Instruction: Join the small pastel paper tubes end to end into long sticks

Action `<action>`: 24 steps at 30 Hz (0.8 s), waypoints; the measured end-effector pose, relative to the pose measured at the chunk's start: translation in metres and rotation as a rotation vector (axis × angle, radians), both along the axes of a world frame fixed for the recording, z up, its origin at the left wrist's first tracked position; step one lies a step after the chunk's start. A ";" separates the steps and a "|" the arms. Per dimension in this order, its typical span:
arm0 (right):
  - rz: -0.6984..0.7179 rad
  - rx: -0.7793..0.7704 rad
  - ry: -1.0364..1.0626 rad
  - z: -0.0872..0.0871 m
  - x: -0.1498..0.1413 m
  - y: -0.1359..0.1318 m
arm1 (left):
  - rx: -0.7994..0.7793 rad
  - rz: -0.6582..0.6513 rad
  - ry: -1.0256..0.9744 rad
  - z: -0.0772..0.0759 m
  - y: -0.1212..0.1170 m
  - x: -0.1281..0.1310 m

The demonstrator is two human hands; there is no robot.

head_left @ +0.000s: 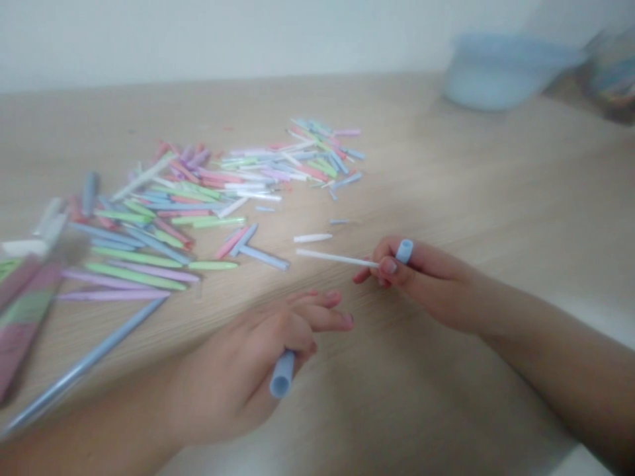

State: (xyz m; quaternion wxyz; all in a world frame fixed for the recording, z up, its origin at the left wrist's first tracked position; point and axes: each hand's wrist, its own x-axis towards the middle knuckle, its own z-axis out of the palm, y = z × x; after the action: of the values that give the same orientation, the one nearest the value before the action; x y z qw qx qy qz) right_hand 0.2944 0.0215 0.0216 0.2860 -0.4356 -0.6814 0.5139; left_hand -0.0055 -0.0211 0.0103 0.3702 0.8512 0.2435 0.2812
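My left hand (248,363) is curled around a wide light blue straw (282,374), whose open end pokes out below my fingers. My right hand (417,281) pinches a short light blue straw piece (404,251) and a thin white stick or straw (337,258), which points left towards the heap. A loose heap of cut pastel straws (198,192) in pink, green, blue, lilac and white lies on the wooden table (496,185). Both hands are in front of it, and their fingertips are close together without touching.
A long blue straw (84,363) and wide pink and green pieces (24,317) lie blurred at the lower left. A white straw piece (312,238) lies near my right hand. A pale blue bowl (501,73) and a blurred container (612,73) stand at the far right.
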 end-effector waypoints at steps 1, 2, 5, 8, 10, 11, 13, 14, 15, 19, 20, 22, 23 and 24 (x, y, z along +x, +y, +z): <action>0.008 0.008 -0.027 0.001 0.000 0.000 | -0.002 0.001 -0.002 0.000 0.000 0.000; 0.015 0.025 -0.044 0.002 0.000 0.000 | -0.003 0.000 -0.005 -0.001 0.000 0.000; 0.036 0.079 -0.094 0.005 0.000 0.000 | -0.008 -0.012 -0.015 -0.004 0.000 -0.002; 0.058 0.123 -0.116 0.006 0.000 0.000 | -0.003 -0.033 -0.052 -0.007 0.002 -0.002; 0.062 0.136 -0.122 0.004 0.000 0.000 | -0.012 -0.012 -0.092 -0.010 0.002 -0.002; 0.059 0.140 -0.128 0.003 0.001 0.000 | -0.032 0.007 -0.115 -0.011 0.002 -0.001; 0.046 0.141 -0.138 0.000 0.002 0.000 | -0.108 0.047 -0.166 -0.013 0.002 0.002; 0.037 0.137 -0.137 -0.001 0.003 0.001 | -0.160 0.060 -0.194 -0.012 0.003 0.003; 0.026 0.132 -0.132 -0.001 0.003 0.001 | -0.213 0.074 -0.217 -0.012 0.003 0.004; -0.048 0.136 -0.101 0.001 0.006 0.006 | -0.296 0.143 -0.250 -0.009 0.006 0.003; -0.072 0.140 -0.104 0.002 0.007 0.008 | -0.273 0.175 -0.244 -0.008 0.007 0.001; -0.120 0.142 -0.119 0.004 0.008 0.011 | -0.233 0.247 -0.227 -0.009 0.009 -0.002; -0.142 0.138 -0.133 0.005 0.009 0.012 | -0.238 0.276 -0.219 -0.009 0.010 -0.004; -0.161 0.133 -0.152 0.005 0.009 0.013 | -0.266 0.295 -0.219 -0.010 0.011 -0.005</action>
State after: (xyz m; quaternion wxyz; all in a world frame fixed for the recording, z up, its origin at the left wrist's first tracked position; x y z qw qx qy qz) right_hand 0.3033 0.0346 0.0270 0.3021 -0.5066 -0.6965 0.4087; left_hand -0.0109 -0.0106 -0.0002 0.4583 0.7145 0.3587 0.3883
